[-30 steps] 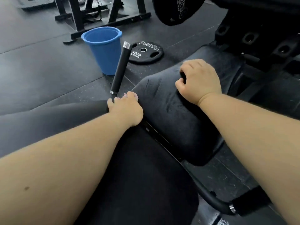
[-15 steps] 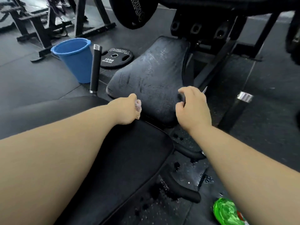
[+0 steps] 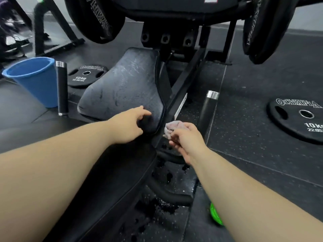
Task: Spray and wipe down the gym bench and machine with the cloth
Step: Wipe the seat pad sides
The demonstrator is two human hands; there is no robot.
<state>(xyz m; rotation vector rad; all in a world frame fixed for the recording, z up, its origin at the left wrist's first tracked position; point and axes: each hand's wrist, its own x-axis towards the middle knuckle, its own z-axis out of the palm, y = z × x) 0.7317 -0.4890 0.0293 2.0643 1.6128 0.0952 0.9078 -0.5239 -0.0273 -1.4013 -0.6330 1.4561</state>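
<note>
The black seat pad [image 3: 125, 88] of the machine lies ahead, streaked with wet marks. My left hand [image 3: 128, 125] rests on its near edge with the fingers stretched toward the right corner and holds nothing. My right hand [image 3: 186, 139] hovers just right of that corner, over the frame, and pinches a crumpled pinkish cloth [image 3: 173, 127]. The black back pad [image 3: 104, 180] runs under my left forearm. A green spray bottle [image 3: 215, 214] lies on the floor, mostly hidden by my right forearm.
A blue bucket [image 3: 35, 79] stands at the left beside a black upright handle [image 3: 61, 88]; a second handle [image 3: 208, 110] rises right of the seat. 10 kg plates lie on the floor at left [image 3: 87, 75] and right [image 3: 297, 117]. Loaded plates [image 3: 94, 20] hang overhead. Water spots darken the floor.
The cloth has passed from my left hand into my right hand. My right hand came off the seat pad and my left hand moved onto the pad's near edge.
</note>
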